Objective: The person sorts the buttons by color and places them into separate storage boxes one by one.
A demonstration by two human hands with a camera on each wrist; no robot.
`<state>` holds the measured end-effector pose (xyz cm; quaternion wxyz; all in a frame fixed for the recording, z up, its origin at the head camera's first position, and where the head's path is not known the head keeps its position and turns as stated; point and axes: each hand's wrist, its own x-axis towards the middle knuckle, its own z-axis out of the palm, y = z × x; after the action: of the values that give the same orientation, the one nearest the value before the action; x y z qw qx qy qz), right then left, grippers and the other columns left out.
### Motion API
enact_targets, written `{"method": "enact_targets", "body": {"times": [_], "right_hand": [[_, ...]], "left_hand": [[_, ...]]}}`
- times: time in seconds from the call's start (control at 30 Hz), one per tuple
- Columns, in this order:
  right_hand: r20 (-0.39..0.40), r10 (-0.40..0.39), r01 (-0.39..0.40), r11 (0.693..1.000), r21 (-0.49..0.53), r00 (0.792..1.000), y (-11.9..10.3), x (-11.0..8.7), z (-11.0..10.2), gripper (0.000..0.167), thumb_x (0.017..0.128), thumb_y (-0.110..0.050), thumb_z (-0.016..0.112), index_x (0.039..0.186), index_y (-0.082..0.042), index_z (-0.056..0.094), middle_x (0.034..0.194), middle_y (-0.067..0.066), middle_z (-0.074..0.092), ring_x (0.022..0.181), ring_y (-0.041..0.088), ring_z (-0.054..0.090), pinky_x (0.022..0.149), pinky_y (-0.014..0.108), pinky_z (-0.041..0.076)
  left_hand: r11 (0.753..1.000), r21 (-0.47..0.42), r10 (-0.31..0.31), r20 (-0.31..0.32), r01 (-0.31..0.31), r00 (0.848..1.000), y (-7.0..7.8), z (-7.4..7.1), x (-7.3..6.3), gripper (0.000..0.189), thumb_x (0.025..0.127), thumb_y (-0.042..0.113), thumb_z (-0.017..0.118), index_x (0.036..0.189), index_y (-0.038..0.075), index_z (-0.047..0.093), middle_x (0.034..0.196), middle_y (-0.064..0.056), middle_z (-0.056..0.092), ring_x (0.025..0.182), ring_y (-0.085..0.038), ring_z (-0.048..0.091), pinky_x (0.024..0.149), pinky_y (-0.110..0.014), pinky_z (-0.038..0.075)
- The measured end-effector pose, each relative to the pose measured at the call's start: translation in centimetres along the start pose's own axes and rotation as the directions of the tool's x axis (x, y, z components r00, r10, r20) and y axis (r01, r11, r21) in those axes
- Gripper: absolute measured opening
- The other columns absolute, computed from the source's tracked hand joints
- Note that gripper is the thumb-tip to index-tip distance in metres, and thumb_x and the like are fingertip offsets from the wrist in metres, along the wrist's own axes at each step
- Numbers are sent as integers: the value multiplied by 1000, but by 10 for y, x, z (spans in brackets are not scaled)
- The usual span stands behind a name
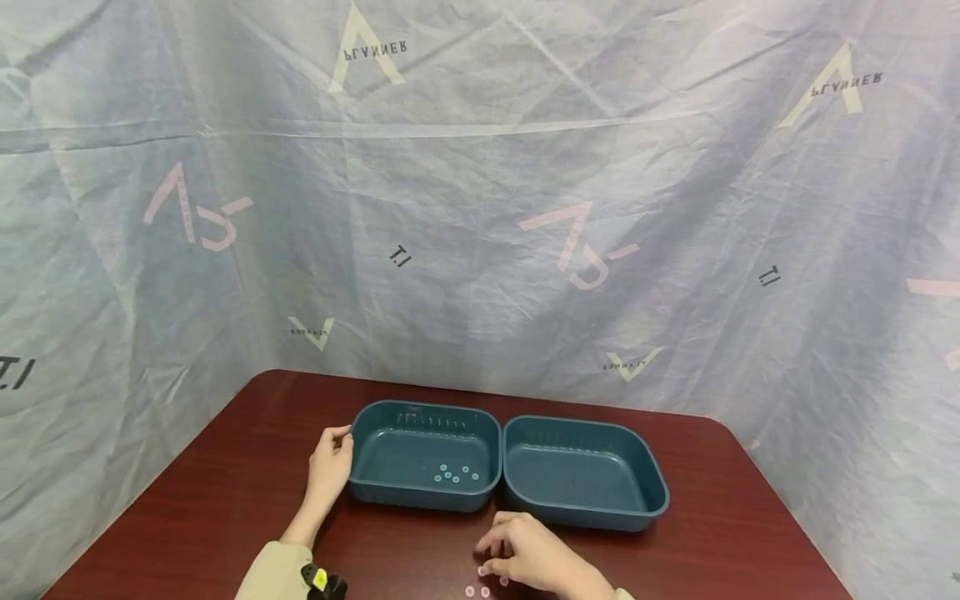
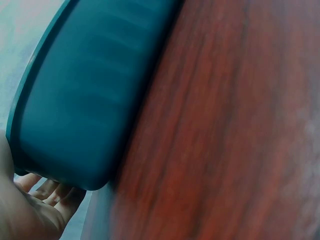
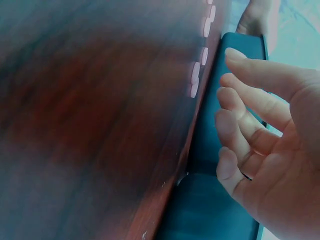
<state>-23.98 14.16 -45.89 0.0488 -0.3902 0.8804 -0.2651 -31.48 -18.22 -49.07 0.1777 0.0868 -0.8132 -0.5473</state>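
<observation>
**L HAND AT TRAY, R HAND OVER PINK DISCS**

Seen from my remote seat via the head cam: a person's two hands at a dark-red worktop (image 1: 217, 500) w/ a pair of teal trays side by side, L tray (image 1: 397, 450) and R tray (image 1: 577, 479), rims touching or nearly so. L hand (image 1: 328, 460) is at the outer end of L tray, thumb by the rim, fingers vs. the end wall per my L-wrist cam; I can't tell if that's a firm grip or just a light touch. R hand (image 1: 528, 552) is low over the near part of the worktop, in front of where the trays meet. My R-wrist cam shows its fingers loosely bent, thumb a bit apart, a narrow gap b/w them and nothing seen in it.

Small pink discs (image 1: 485, 592) lie on the worktop under & beside R hand, nr the bottom of my head view; four show there, one right by the thumb tip, contact unclear to me. R-wrist cam gets them edge-on, strung in a rough line. Six light-blue discs (image 1: 447, 475) sit grouped inside L tray, nr its front, right of middle.

Also in shot: a cream sleeve (image 1: 273, 571) on the L arm, a black strap (image 1: 321, 580) w/ a yellow patch, and, behind the worktop, pale grey cloth (image 1: 465, 308) printed w/ pink, yellow & black marks.
</observation>
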Motion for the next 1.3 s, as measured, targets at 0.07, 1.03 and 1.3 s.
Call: {"method": "enact_targets", "body": {"times": [0.07,1.03,1.3], "right_hand": [[11,4,-4,1000,-19,1000,-1,0,0,16,81,-20,73,96,-16,75,75,-10,57,63,-7,47,58,11,42],[-3,16,-16,994,-107,1000,1,0,9,12,77,-12,74,70,-19,67,72,-15,52,58,-12,46,58,7,39],[-37,-35,33,998,-50,999,3,1,10,14,82,-7,67,72,-18,67,76,-13,54,65,-11,46,61,7,40]], "left_hand": [[1000,-2,0,3,0,1000,0,0,0,34,99,16,40,128,-1,49,119,-26,57,108,-38,56,86,-45,44],[1000,17,7,-26,-6,1000,2,3,0,31,98,15,44,123,-1,53,113,-26,61,103,-36,59,81,-38,46],[1000,18,9,-32,-9,999,0,0,-1,32,99,15,42,124,-2,52,113,-26,60,103,-36,58,81,-39,45]]}}
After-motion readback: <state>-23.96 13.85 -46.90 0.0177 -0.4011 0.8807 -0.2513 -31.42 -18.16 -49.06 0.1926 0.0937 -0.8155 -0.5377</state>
